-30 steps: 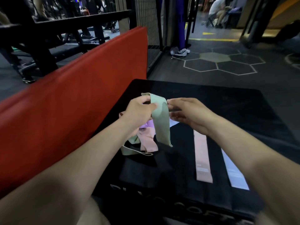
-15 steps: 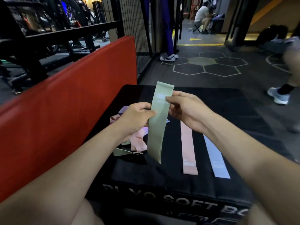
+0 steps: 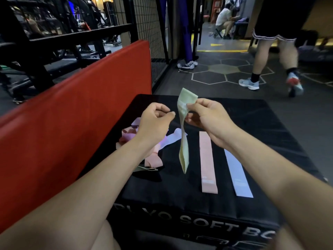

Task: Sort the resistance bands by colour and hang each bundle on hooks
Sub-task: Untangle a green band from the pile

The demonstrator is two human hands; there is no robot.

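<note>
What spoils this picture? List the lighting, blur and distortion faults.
Head view: dim indoor light, brighter in the far doorway; wide-angle bending bows the red pad and box edges; the walker's shoe smears with motion blur; the green band in the right hand looks soft; the box lettering is legible but cut off at the frame's bottom.

On the box (image 3: 234, 123), 2 flat bands (image 3: 207, 161) are laid side by side at the right, and a heap (image 3: 144, 141) of bands lies at the left. Between them, 1 band (image 3: 183, 141) is held above the box. A pad (image 3: 72, 114) stands left of the box.
</note>
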